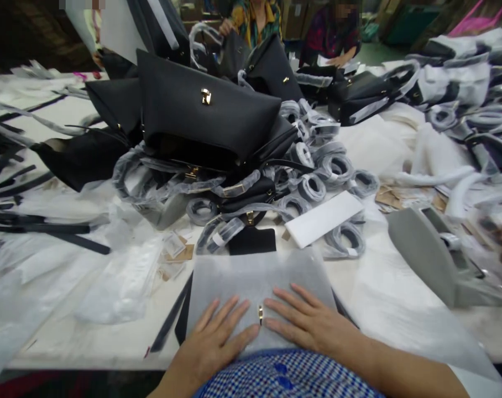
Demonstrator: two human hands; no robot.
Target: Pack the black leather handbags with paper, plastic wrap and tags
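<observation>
A black handbag lies flat at the table's front edge, mostly under a translucent grey-white sheet (255,273). Its gold clasp (260,313) shows through the middle of the sheet, and a black flap (253,241) sticks out beyond the far side. My left hand (218,337) rests on the sheet left of the clasp, fingers spread and flat. On the other side of the clasp, my right hand (304,320) lies flat too, fingers apart. Neither hand holds anything.
Black handbags (205,110) are piled ahead, with plastic-wrapped coiled straps (336,166) beside them. A white strip (323,218) lies across some coils. A grey tape dispenser (433,254) stands at right, black straps (47,226) at left. Co-workers (257,22) are across the table.
</observation>
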